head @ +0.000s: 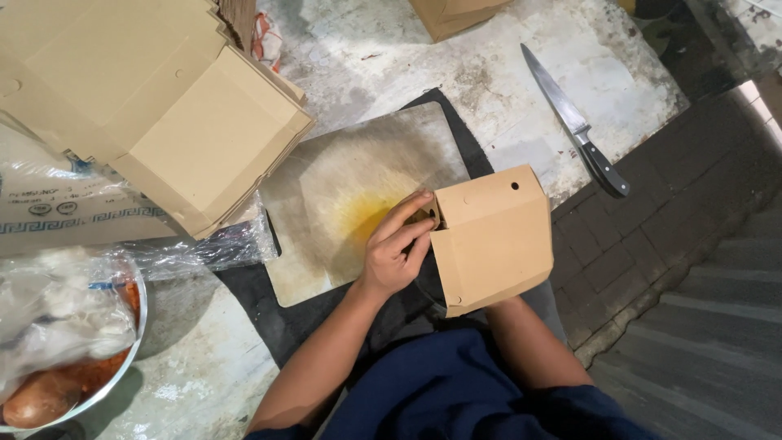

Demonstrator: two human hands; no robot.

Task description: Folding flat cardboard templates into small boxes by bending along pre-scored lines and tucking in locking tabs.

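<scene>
Item: folded brown cardboard box [493, 240], small, with round vent holes near its top edge. Held upright and slightly tilted above the near edge of the bench, in front of the person's body, its open side turned left so the fingers can reach in.

Left hand [397, 248]: fingers curled at the box's open left edge, fingertips pinching or tucking a flap there; grip closed on the box edge.

Right hand: hidden behind the box; only the forearm shows below it. It seems to brace the box from the back, but whether that grip is closed I cannot tell.

Beneath: worn cutting board [350, 187] with a yellow stain, lying on a dark mat [269, 314], just beyond the box, leaving a flat working spot.

Right, well apart: kitchen knife [574, 122], black handle, laid flat on the bench [489, 73], blade pointing away, out of the hands' way.

Left: stack of flat unfolded cardboard boxes [163, 106] within reach, resting partly on a plastic-wrapped pack [73, 208].

Near left corner: metal bowl [122, 367] holding red-sauced food under a clear plastic bag [57, 310].

Top edge: another brown box [452, 15], partly out of view.
</scene>
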